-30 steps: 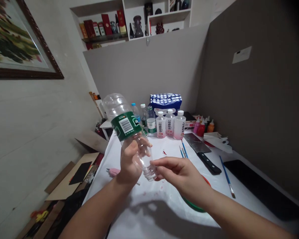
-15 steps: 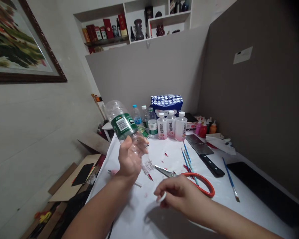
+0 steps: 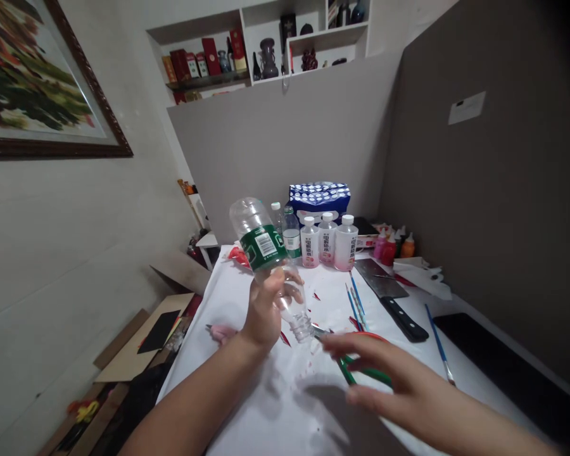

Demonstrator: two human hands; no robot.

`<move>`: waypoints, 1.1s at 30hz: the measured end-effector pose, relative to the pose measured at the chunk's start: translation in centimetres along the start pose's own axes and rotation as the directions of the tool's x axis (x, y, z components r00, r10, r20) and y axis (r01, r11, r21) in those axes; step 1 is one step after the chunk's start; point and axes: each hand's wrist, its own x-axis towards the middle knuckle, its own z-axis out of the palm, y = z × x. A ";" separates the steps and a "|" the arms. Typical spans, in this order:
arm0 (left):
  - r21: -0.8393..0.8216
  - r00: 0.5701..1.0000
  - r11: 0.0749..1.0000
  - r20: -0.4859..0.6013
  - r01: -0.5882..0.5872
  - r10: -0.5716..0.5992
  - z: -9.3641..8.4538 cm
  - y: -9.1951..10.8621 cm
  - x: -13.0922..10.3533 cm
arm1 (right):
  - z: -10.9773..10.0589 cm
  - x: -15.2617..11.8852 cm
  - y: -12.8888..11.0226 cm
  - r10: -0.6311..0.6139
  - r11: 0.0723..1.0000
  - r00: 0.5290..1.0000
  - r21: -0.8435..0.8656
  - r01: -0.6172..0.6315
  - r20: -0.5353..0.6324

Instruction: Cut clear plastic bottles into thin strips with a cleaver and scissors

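My left hand (image 3: 265,308) is wrapped round a clear plastic bottle (image 3: 292,297) with a green label. It is tilted, with its uncapped neck pointing down to the right and its base up to the left. My right hand (image 3: 384,373) is open, thumb and fingers spread, just right of the bottle's mouth. I see nothing in its fingers. Beneath it, partly hidden, lie scissors with an orange-red handle (image 3: 375,335) and a tool with green handles (image 3: 346,371). Small red scraps (image 3: 285,339) lie on the white-covered table (image 3: 266,405).
Several bottles with pinkish liquid (image 3: 346,244) stand at the back before a blue pack (image 3: 320,199). To the right are a cleaver (image 3: 394,301), paintbrushes (image 3: 356,304), paint bottles (image 3: 388,250) and a long black object (image 3: 503,367). A pink tool (image 3: 222,334) lies left.
The bottle and my left hand have shifted right. My right hand has gone from a pinch on a small white ring-like piece to spread fingers, and that piece no longer shows. Green handles now show.
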 end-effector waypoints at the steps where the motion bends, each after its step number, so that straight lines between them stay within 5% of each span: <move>1: 0.046 0.999 0.999 0.018 -0.028 0.027 0.2 -0.2 -0.2 | 0.6 0.7 -0.2 0.007 0.995 1.000 0.098 -0.010 0.023; 5: 0.266 0.986 0.958 0.151 -0.111 0.072 0.6 -0.5 -1.2 | 3.7 2.9 -0.4 -0.035 0.859 0.998 0.512 0.003 0.053; 9: 0.310 0.977 0.948 0.213 -0.072 0.004 0.1 -0.6 -1.7 | 4.3 3.8 0.0 0.004 0.803 0.992 0.592 0.073 -0.127; 13: 0.177 0.981 0.981 0.189 -0.075 0.041 -0.9 -0.3 -0.5 | 0.2 4.4 0.3 0.067 0.789 0.924 0.587 0.182 -0.376; 17: 0.139 0.978 0.972 0.109 -0.189 0.175 -2.5 1.0 1.7 | -5.2 4.4 -0.1 -0.022 0.864 0.735 0.356 0.355 -0.678; 19: 0.197 0.973 0.960 0.154 -0.201 0.172 -3.2 1.5 2.4 | -6.6 4.1 -0.3 -0.051 0.885 0.693 0.289 0.365 -0.719; 22: 0.436 0.934 0.885 0.356 -0.162 -0.004 -3.4 2.0 2.3 | -6.4 4.0 -0.5 -0.091 0.899 0.703 0.245 0.362 -0.705; 25: 0.683 0.757 0.715 0.544 -0.151 -0.360 -2.5 2.7 1.4 | -5.3 4.4 -0.4 -0.187 0.903 0.734 0.180 0.390 -0.653; 27: 0.713 0.671 0.677 0.594 -0.182 -0.445 -1.8 3.2 1.0 | -4.8 4.6 -0.3 -0.234 0.911 0.757 0.135 0.390 -0.610; 30: 0.738 0.774 0.661 0.495 -0.135 -0.395 -1.6 4.0 1.2 | -4.4 3.8 -0.2 -0.238 0.939 0.801 0.081 0.335 -0.550; 33: 0.703 0.884 0.708 0.370 -0.065 -0.287 -2.3 4.4 2.1 | -3.4 1.4 0.3 -0.205 0.977 0.930 -0.124 0.175 -0.304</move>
